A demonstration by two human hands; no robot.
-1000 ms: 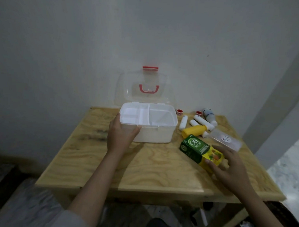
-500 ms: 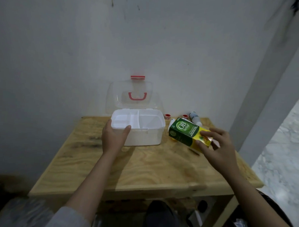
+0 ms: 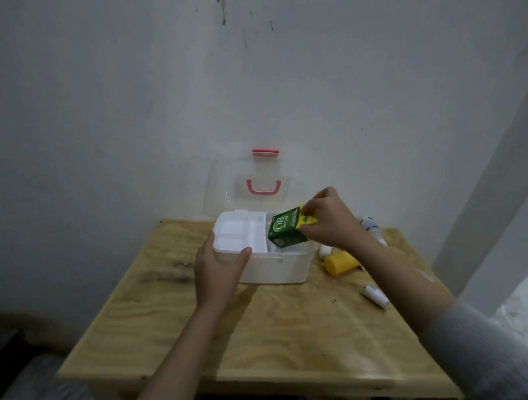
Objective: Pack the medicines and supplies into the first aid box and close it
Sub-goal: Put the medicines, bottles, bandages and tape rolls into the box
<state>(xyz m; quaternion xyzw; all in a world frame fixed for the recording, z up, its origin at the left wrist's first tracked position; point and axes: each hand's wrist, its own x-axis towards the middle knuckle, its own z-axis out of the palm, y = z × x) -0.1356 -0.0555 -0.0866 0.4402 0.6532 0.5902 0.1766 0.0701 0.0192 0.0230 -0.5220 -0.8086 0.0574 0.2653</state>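
A: Where's the green carton (image 3: 287,231)?

B: Pinched by its yellow end in the right hand (image 3: 331,219), tilted, green end dipping into the right-hand compartment of the first aid box (image 3: 272,268).

A: And the left hand (image 3: 219,269)?

B: Wrapped around the box's near left corner on the worktop (image 3: 281,327), steadying it. The carton's long axis slants down-left; I'd judge it needs laying flat.

The right hand (image 3: 328,217) covered the yellow end of the green carton (image 3: 287,231), whose small print was unreadable. That forearm hid most of the yellow bottle (image 3: 338,262) and the far white items. The tabletop's (image 3: 250,335) near right corner was cut off.
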